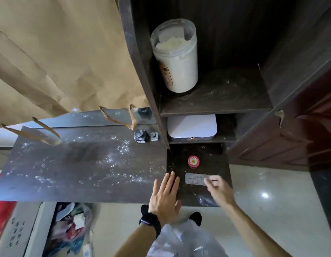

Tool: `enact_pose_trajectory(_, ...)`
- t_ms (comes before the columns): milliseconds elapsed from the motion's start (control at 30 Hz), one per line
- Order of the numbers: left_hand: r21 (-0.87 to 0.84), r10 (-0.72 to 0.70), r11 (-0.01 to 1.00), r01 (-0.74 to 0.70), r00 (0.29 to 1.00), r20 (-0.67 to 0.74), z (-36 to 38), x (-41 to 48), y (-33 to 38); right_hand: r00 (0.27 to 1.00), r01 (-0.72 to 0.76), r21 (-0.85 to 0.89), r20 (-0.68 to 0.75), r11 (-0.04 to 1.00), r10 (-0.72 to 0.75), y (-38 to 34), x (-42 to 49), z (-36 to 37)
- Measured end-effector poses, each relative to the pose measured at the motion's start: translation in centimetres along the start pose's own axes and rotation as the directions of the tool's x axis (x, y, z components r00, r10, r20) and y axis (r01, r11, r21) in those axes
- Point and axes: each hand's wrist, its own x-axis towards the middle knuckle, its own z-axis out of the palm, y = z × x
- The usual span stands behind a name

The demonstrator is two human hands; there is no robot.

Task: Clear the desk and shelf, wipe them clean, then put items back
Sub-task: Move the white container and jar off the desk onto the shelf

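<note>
The dark desk (77,169) is dusted with white powder. My left hand (165,193) lies flat, fingers straight, on the desk's front edge where it meets the lower shelf board (222,164). To its right, a flat grey rectangular pack (195,179) lies on that board. My right hand (217,188), blurred, curls its fingers round the pack's right end. Just behind the pack stands a small jar with a red daisy lid (193,161). On the upper shelf (225,101) is a big clear jar of white powder (176,58), and a white box (191,126) fills the slot below.
A black ink bottle (141,136) and a small grey cube (154,136) stand at the desk's back right. A large brown paper bag (59,52) hangs over the desk's back. A cluttered box (68,229) sits on the floor, with a plastic bag (179,242) near my feet.
</note>
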Motion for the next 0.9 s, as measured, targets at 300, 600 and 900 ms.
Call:
enact_pose_trajectory(300, 0.255, 0.06, 0.96, -0.115, 0.975, 0.214, 4.4, 0.0, -3.1, 0.994, 0.109, -0.573, 0.059, 0.813, -0.092, 5.5, 4.2, 3.0)
enact_pose_trajectory(600, 0.223, 0.12, 0.967, -0.125, 0.992, 0.036, 6.0, 0.0, -4.2, 0.945, 0.27, -0.896, 0.175, 0.354, -0.277, 4.9, 8.1, 5.8)
enact_pose_trajectory(900, 0.007, 0.165, 0.986, -0.165, 0.984, -0.072, 2.4, 7.0, 0.1, 0.995, 0.097, -0.757, 0.056, 0.646, -0.084, 7.2, 4.2, 1.9)
